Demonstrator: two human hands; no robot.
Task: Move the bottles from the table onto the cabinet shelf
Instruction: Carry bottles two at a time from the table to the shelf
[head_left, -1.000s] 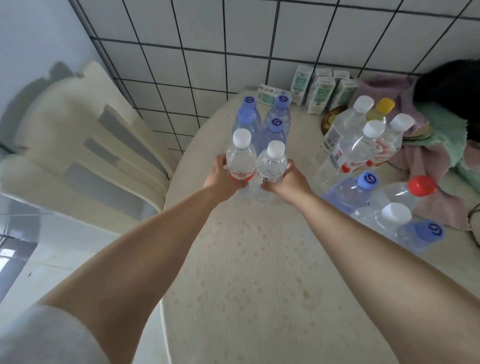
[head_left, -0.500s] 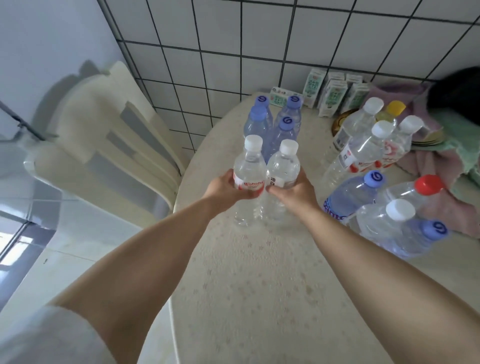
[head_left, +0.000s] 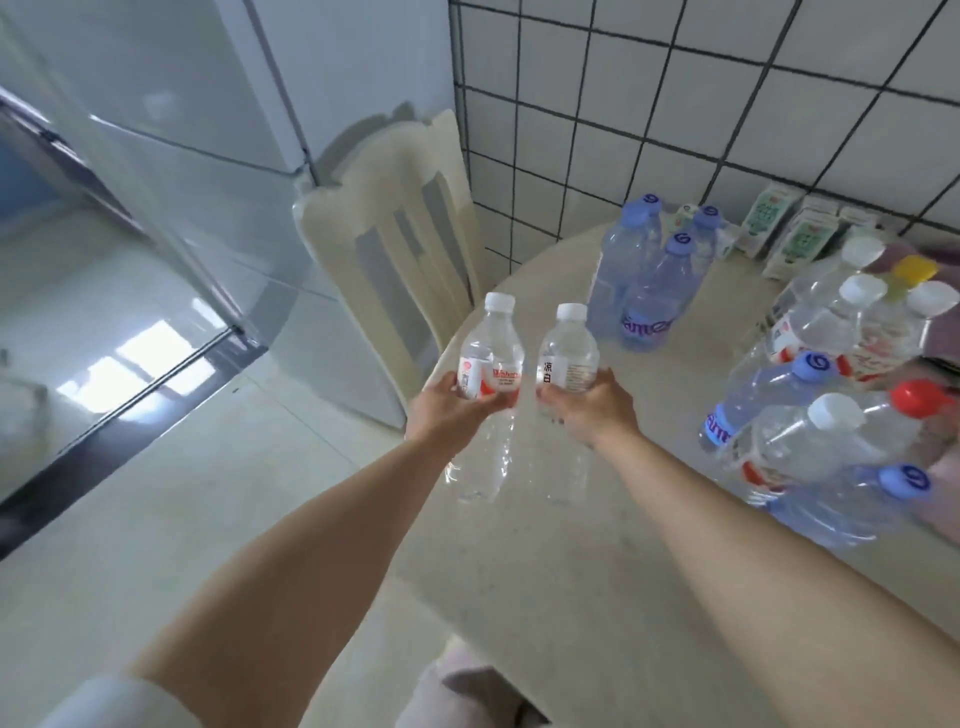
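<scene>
Two clear bottles are held side by side at mid-frame, one in each grip. The left hand (head_left: 445, 415) is wrapped round the middle of the red-label bottle (head_left: 488, 364); the right hand (head_left: 597, 410) is wrapped round the white-label bottle (head_left: 567, 358). Both grips are clamped on their bottles, with fingers curled round the label bands. Each bottle is carried nearly upright, white cap up and leaning slightly away toward the top of the frame, so the long axis runs from lower frame to upper frame. The bases appear lifted off the table (head_left: 597, 597), over its left edge, though contact cannot be ruled out with certainty.

The cabinet shelf is not clearly identified in this view; a pale glossy unit (head_left: 156, 171) fills the upper left of the frame and may be the cabinet. If so, the bottles lie to the right of it, and the left hand is the nearer one, so a swing toward the left of the frame is judged to be called for.

Left on the table are the blue bottles (head_left: 652, 291) standing at upper right, and a cluster of clear bottles (head_left: 810, 332) at right, several lying down. A chair (head_left: 395, 260) stands between the table and the glossy unit and will need to be cleared.
</scene>
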